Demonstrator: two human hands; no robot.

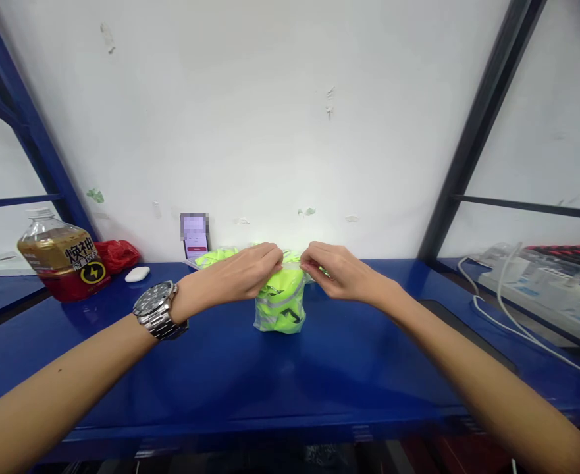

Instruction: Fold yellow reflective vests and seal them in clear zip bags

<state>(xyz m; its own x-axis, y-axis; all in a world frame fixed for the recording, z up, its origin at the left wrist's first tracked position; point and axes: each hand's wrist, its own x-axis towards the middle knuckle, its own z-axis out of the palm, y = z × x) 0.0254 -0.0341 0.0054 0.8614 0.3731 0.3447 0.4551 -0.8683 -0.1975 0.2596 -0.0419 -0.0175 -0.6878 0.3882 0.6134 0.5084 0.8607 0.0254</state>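
Observation:
A clear plastic bag point(280, 308) stuffed with neon-yellow fabric with grey stripes stands upright on the blue shelf point(230, 368). My left hand point(243, 271), with a steel watch on its wrist, pinches the bag's top edge from the left. My right hand point(336, 271) pinches the same top edge from the right. Both hands have their fingers closed on the bag's mouth, close together. More neon-yellow fabric point(214, 257) lies just behind my left hand.
A tea bottle point(62, 259) lies at the left beside a red bag point(118, 254) and a white oval object point(137, 274). A phone point(194, 236) leans on the white wall. Power strips with white cables point(541, 283) sit at the right. Dark shelf posts flank both sides.

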